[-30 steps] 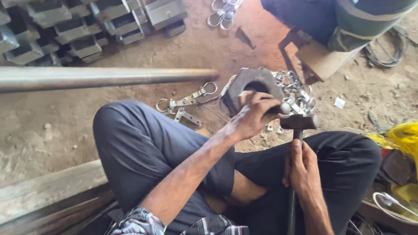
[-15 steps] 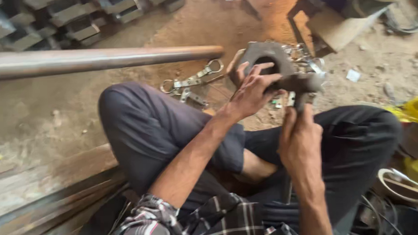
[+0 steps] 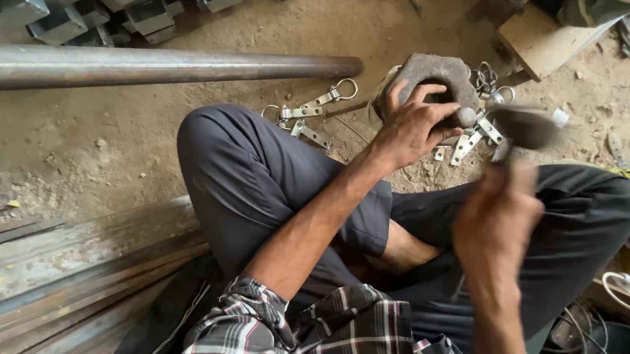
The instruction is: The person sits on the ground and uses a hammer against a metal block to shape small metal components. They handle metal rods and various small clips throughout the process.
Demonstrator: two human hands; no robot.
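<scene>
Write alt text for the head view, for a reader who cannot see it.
A seated person's left hand rests on a grey metal block with a hole on the dirt floor, while the blurred right hand swings a hammer above small metal hinges. A long steel pipe lies beyond their knee.

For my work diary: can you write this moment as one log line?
left hand: pressing on metal block | right hand: gripping hammer, blurred | metal clips: beside block
</scene>
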